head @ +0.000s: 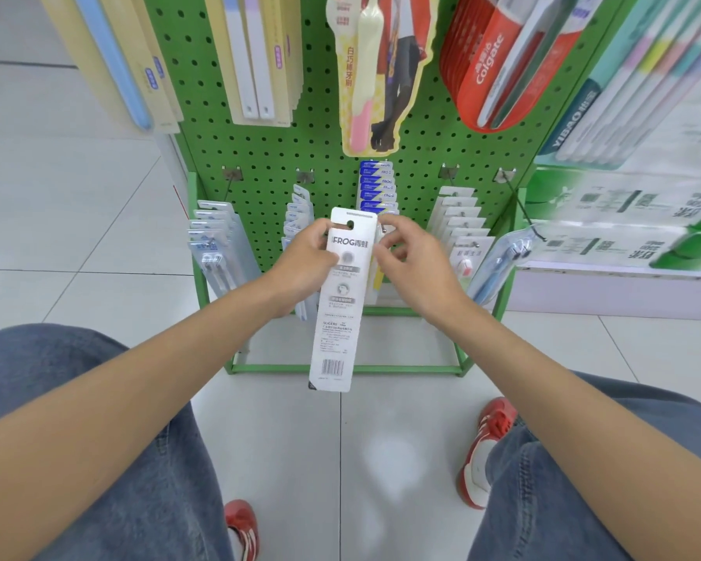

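Green pegboard (260, 155) ahead. My left hand (304, 265) grips the white FROG toothbrush pack (336, 317) upright; my right hand (417, 269) curls its fingers beside the pack's top edge, hold unclear.

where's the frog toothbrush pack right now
Head view, centre: the left hand grips the FROG pack upright before the green pegboard rack, with the right hand close at its upper right edge.

A single wide-angle view is taken from the person's head and is aimed forward and down. The green pegboard rack (268, 155) is seen at close range, the left hand (304, 267), right hand (419, 269) and toothbrush pack (336, 317) are centred, and the tiled floor (340, 459) is caught below.
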The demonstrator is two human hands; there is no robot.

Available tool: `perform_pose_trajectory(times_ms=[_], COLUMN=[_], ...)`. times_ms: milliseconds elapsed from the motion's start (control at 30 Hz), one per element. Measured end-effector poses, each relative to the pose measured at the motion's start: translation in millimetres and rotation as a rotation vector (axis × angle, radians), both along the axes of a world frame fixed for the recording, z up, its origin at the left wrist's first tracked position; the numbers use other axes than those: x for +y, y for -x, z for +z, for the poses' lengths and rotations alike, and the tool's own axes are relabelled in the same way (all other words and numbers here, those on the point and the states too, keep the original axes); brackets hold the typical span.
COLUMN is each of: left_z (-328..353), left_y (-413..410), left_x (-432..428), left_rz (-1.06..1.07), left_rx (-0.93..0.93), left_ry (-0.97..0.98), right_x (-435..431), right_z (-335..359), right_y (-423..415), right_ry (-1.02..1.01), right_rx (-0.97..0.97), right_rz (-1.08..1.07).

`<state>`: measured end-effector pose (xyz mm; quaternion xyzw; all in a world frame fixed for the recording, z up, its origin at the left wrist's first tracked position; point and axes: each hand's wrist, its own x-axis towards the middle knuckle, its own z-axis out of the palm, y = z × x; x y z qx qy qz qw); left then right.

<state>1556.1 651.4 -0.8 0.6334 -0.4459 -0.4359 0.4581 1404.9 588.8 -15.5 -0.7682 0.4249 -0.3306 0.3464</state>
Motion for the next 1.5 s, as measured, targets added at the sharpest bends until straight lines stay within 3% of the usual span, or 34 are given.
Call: perform_pose_trajectory(times_ms=[100, 200, 400, 500, 567, 733, 967, 1200, 1500], left_z=[2.3, 5.4, 4.9, 3.4, 2.3, -2.6, -21.5, -30.7, -30.7], left_y=[1.4, 4.3, 2.5, -4.8, -6.0, -5.4, -7.5, 0.7, 4.6], left_x=[-0.3, 0.3, 1.5, -4.1, -6.8, -17.2, -36.8, -54.9, -65.8], left_rz=[0.082, 0.088, 0.081, 0.048, 0.054, 0.143, 0.166, 0.119, -0.076], left_rx=[0.078, 0.155, 0.094, -0.133, -0.169, -0.136, -0.336, -0.389, -0.346], left_ry=[0.014, 0.034, 0.022, -0.003, 0.031, 0.062, 0.099, 0.127, 0.103], right_x=[10.8, 22.0, 17.7, 12.7, 11.5, 5.7, -25.0, -49.2, -67.7], right_z=[-5.9, -16.6, -24.4, -25.2, -27.1, -32.7, -11.1, 3.1, -9.1], right_y=[-4.6, -11.4, -14.3, -11.8, -9.4, -3.5, 11.9, 21.3, 14.6], right_ry=[0.123, 0.141, 0.022, -0.136, -0.204, -0.197, -0.163, 0.034, 0.264], right_rx=[0.207, 0.277, 0.113, -0.002, -0.054, -0.022, -0.006, 0.081, 0.311], right_rz=[0.099, 0.167, 0.051, 0.011, 0.034, -0.017, -0.135, -0.151, 0.053])
